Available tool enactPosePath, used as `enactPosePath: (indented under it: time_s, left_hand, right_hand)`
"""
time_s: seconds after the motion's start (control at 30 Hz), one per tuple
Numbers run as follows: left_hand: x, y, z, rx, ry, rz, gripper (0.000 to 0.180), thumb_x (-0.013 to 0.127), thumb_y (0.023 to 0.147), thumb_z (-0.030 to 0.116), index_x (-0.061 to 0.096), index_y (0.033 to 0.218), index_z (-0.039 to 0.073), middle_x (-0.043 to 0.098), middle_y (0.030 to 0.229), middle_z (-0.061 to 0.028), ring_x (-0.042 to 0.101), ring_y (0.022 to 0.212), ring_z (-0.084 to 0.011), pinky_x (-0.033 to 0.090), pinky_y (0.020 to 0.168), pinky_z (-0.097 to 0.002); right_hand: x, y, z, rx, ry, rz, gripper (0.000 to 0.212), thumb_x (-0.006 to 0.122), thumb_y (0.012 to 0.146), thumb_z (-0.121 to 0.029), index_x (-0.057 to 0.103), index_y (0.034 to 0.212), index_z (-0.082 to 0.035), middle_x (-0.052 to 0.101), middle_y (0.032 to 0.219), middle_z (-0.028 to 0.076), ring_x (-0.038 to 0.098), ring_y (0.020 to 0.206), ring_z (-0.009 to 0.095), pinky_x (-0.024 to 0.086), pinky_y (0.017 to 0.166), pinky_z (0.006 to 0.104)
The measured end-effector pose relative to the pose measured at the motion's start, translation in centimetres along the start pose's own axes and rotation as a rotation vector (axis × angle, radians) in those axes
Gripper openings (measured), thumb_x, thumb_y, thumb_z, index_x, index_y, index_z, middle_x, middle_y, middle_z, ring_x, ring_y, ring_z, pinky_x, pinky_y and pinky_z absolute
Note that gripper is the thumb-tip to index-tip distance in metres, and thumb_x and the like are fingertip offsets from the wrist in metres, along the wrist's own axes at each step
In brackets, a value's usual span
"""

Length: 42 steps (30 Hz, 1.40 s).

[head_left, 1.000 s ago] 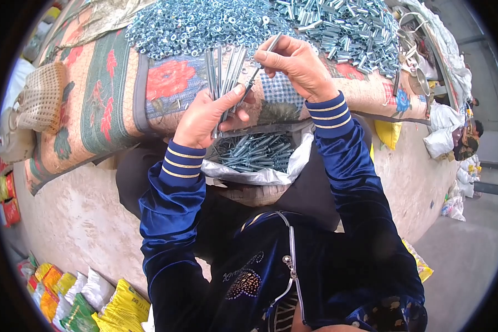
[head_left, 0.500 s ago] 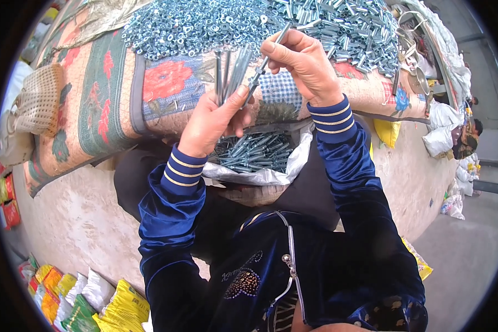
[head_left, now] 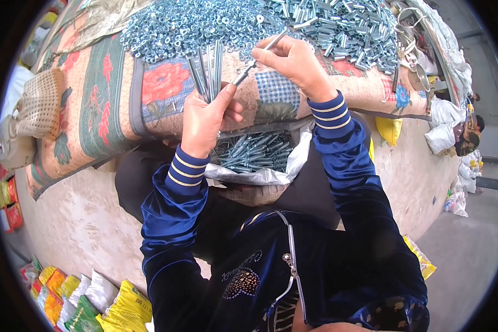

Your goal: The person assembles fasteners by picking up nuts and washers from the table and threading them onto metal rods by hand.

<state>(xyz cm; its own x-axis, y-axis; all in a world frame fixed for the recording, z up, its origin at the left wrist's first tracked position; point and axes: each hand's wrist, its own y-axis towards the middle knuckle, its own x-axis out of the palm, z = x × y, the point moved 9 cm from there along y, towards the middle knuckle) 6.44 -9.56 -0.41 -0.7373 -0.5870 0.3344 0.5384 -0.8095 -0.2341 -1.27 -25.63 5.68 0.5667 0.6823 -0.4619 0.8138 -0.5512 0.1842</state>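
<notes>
My left hand [head_left: 207,119] is closed around several long metal bolts [head_left: 217,69], which stick up side by side past its fingers. Between its thumb and forefinger it also pinches the lower end of one slanted bolt [head_left: 252,64]. My right hand [head_left: 299,63] pinches that same bolt toward its upper end, fingers bent around it. A small ring-like part shows along the shaft, too small to make out. Below my hands, a white sack [head_left: 285,176] on my lap holds many similar bolts [head_left: 252,152] with fittings on them.
A padded, flower-patterned cover [head_left: 88,94] bears a heap of nuts or washers [head_left: 188,30] and a heap of metal tubes [head_left: 351,36]. A perforated basket-like item [head_left: 39,105] hangs at left. Coloured sacks [head_left: 124,310] lie lower left. Another person [head_left: 470,135] is far right.
My left hand has shifted slightly left, and its bundle of bolts has spread and stands higher. The pinched bolt now slants more, with my right fingers moved slightly left along it.
</notes>
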Motion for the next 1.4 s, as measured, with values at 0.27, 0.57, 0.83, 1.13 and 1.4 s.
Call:
enactPosePath:
  time_s: [0.27,0.57,0.83,1.13,1.4]
  left_hand:
    - [-0.3,0.1,0.4,0.079,0.04,0.011,0.017,0.062,0.088,0.014,0.061,0.091,-0.002,0.063,0.067,-0.0088,0.06,0.052,-0.0134,0.048,0.049,-0.0233]
    - [-0.1,-0.2,1.2,0.104,0.094,0.021,0.016,0.062,0.088,0.013,0.06,0.091,-0.003,0.063,0.066,-0.0093,0.06,0.052,-0.0139,0.049,0.05,-0.0242]
    - [-0.4,0.2,1.1,0.131,0.052,0.002,0.017,0.062,0.088,0.013,0.059,0.092,-0.003,0.063,0.066,-0.0096,0.06,0.052,-0.0142,0.049,0.049,-0.0241]
    - [-0.2,-0.1,1.4,0.104,0.108,0.006,0.016,0.062,0.088,0.013,0.059,0.092,-0.002,0.063,0.066,-0.0087,0.06,0.052,-0.0138,0.048,0.049,-0.0237]
    - [-0.5,0.0,1.2,0.136,0.131,-0.008,0.017,0.062,0.088,0.014,0.058,0.094,-0.003,0.062,0.066,-0.0083,0.061,0.053,-0.0137,0.047,0.049,-0.0237]
  right_hand:
    - [0.5,-0.5,0.0,0.32,-0.206,-0.114,0.033,0.059,0.091,-0.031,0.065,0.1,0.0,0.068,0.081,0.008,0.06,0.075,0.008,0.046,0.067,0.0216]
    - [1.4,-0.1,0.5,0.216,0.017,-0.041,0.038,0.062,0.088,-0.037,0.067,0.09,0.001,0.065,0.07,0.005,0.058,0.064,0.008,0.046,0.06,0.0229]
    - [0.9,-0.1,0.0,0.019,0.107,0.001,0.039,0.06,0.09,-0.032,0.062,0.11,0.002,0.066,0.083,0.006,0.06,0.079,0.008,0.045,0.073,0.0202]
    - [0.1,-0.1,-0.4,-0.05,0.31,0.204,0.033,0.061,0.09,-0.031,0.066,0.096,0.001,0.064,0.07,0.005,0.053,0.059,0.004,0.043,0.058,0.0185]
    - [1.6,-0.2,-0.3,0.098,0.574,0.093,0.033,0.06,0.091,-0.031,0.066,0.095,0.001,0.06,0.063,0.001,0.052,0.055,0.005,0.047,0.063,0.0195]
